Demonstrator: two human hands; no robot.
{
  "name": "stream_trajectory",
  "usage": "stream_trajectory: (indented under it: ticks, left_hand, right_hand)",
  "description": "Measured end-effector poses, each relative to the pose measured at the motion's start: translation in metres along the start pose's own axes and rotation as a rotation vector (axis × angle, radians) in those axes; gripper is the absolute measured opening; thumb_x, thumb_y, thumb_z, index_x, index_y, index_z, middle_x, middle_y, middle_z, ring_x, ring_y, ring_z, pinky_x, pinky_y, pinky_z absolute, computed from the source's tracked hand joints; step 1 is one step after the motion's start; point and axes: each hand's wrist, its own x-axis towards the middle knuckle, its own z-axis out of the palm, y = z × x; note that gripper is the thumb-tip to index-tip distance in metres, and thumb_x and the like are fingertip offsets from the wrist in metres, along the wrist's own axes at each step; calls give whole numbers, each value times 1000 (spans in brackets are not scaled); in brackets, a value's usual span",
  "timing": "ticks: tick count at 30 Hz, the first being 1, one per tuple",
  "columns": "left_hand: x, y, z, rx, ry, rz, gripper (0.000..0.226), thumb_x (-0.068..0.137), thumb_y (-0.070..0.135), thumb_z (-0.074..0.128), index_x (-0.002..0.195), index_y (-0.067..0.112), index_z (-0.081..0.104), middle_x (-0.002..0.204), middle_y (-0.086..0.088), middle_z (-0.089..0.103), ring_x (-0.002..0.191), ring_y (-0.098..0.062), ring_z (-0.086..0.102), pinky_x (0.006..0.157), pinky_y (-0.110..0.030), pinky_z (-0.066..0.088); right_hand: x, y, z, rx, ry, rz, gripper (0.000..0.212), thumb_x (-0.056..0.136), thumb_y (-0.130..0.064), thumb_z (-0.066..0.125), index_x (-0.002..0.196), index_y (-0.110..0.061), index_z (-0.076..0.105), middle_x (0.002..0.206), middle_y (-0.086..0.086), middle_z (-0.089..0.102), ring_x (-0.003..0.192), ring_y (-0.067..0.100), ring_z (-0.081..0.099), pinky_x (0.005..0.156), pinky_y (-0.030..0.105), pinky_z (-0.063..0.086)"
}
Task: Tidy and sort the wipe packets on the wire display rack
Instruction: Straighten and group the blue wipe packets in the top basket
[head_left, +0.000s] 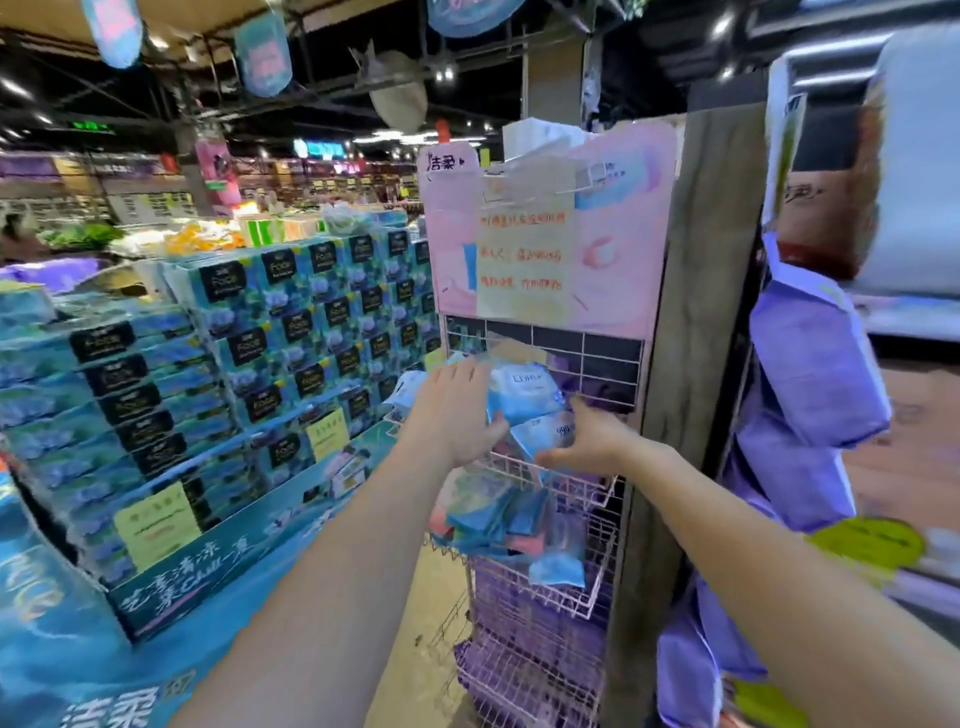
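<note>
A white wire display rack with tiered baskets stands against a wooden post. In its top basket lie light blue wipe packets. My left hand presses flat against the left side of the upper packet, fingers spread. My right hand grips the lower packet from the right, at the basket's rim. The basket below holds several blue and pink packets, one drooping over its front. Lower baskets hold purple packs.
A big stack of blue tissue boxes fills the left side, close to the rack. A pink sign board sits above the top basket. Purple bagged packs hang on the right. Tan floor shows between stack and rack.
</note>
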Motion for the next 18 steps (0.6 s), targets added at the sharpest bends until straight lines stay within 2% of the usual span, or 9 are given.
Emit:
stream_trajectory:
  ticks: [2,4,6,9,10,13,15,16,18]
  left_hand:
    - [15,-6,5,17,-6,78,77,92,51,55,154,8,38,152,-13,49,139,-32,47,118,-44,36]
    - [29,-11,10,23,3,167,79,91,53,59,154,9,38,152,-11,49,140,-32,46,119,-42,33]
    - [40,-14,15,17,10,231,81,91,54,61,154,9,38,152,-11,48,139,-31,46,118,-41,30]
    - [51,-16,23,7,-20,266,82,92,57,58,156,11,35,155,-10,45,140,-31,46,115,-42,31]
    - [54,-16,26,-3,-29,272,82,92,58,58,156,11,34,155,-10,45,140,-31,46,114,-42,32]
    - [61,-20,35,-95,-64,288,83,92,57,59,157,12,33,153,-10,48,139,-31,47,114,-42,34]
    - [64,-23,42,-139,-66,301,85,91,60,58,158,14,33,154,-9,48,141,-30,47,115,-42,35]
    - [65,-25,45,-155,-65,311,85,91,60,58,158,15,33,155,-9,48,142,-30,46,116,-42,34]
    - [67,-28,49,-198,-68,332,84,92,60,57,158,14,34,156,-9,46,144,-30,44,118,-43,33]
  right_hand:
    - [6,3,7,57,-34,37,109,73,-61,79,155,-15,25,141,1,59,124,23,60,87,24,42]
    - [7,1,6,127,-27,68,107,72,-55,84,153,-15,27,138,-2,59,120,19,60,89,24,43]
    - [1,-6,-2,168,-27,79,93,78,-44,84,148,-14,32,127,-7,59,117,17,59,86,21,40]
    - [-8,-15,-7,221,-80,94,80,89,-28,77,151,-12,29,120,-12,50,128,16,53,88,15,34]
    - [-7,-13,-5,213,-54,93,83,87,-31,79,151,-14,30,120,-13,52,124,14,55,89,16,37]
    - [-3,-9,7,224,94,159,97,60,-52,92,139,-22,42,124,-12,66,101,9,61,78,17,45]
    - [-5,-8,14,232,155,188,101,50,-60,90,134,-23,48,118,-11,69,101,11,65,91,29,51]
    - [-7,-10,15,229,189,194,102,49,-62,88,135,-24,48,116,-12,68,103,12,65,98,33,50]
    - [-13,-14,17,244,239,210,101,55,-56,90,140,-22,47,116,-11,65,108,14,63,102,32,48]
